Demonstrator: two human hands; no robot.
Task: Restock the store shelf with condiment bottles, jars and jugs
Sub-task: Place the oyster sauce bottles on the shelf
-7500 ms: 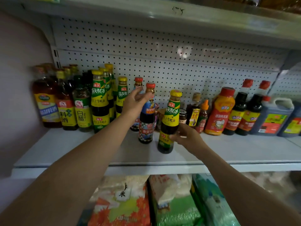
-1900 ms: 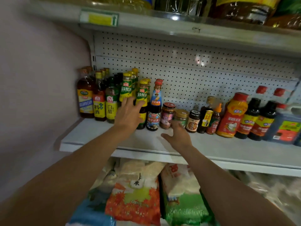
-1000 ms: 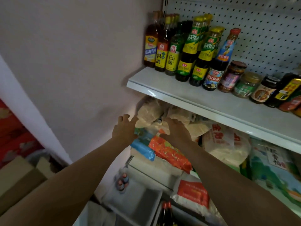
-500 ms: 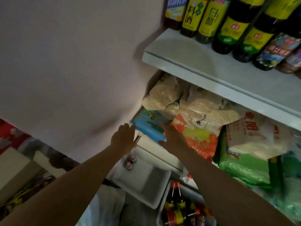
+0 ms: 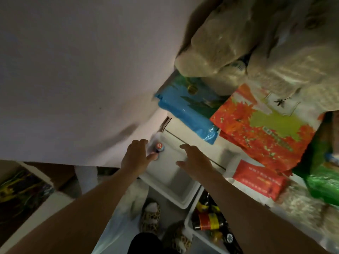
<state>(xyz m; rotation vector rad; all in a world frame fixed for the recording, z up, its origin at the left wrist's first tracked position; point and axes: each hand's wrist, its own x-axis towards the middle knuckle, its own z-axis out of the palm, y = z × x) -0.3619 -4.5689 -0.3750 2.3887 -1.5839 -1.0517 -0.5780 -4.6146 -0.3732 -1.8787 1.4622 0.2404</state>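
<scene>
Head view looks steeply down past both forearms toward the floor. A white plastic bin [image 5: 171, 177] sits at the centre, and two small bottles stand in its far left corner; only their caps can be made out, one red-and-blue cap [image 5: 160, 146] clearly and a second cap [image 5: 156, 156] partly covered by fingers. The left hand [image 5: 136, 157] hovers over that corner with fingers spread and loosely extended, its fingertips just at the nearer cap, at about 2 o'clock from the palm; whether they touch it cannot be told through the blur. It grips nothing. The right hand [image 5: 194, 160] reaches over the middle of the bin, fingers relaxed and apart, holding nothing; the caps lie at about 9 o'clock from it, near but clearly apart. The two hands are separate, with the bin's floor showing between them.

A second white bin [image 5: 189, 230] at 5 o'clock from the first holds dark bottles with red-and-yellow labels [image 5: 209, 220] lying or leaning together. At 1 o'clock, a shelf carries stacked sacks: a blue bag [image 5: 185, 114], an orange-red bag with maple leaves [image 5: 260, 129], a smaller red bag [image 5: 260, 180] and pale translucent bags [image 5: 238, 43] on top. A plain pale wall [image 5: 82, 70] fills the upper left. Leopard-print slippers [image 5: 150, 219] show at the bottom centre.
</scene>
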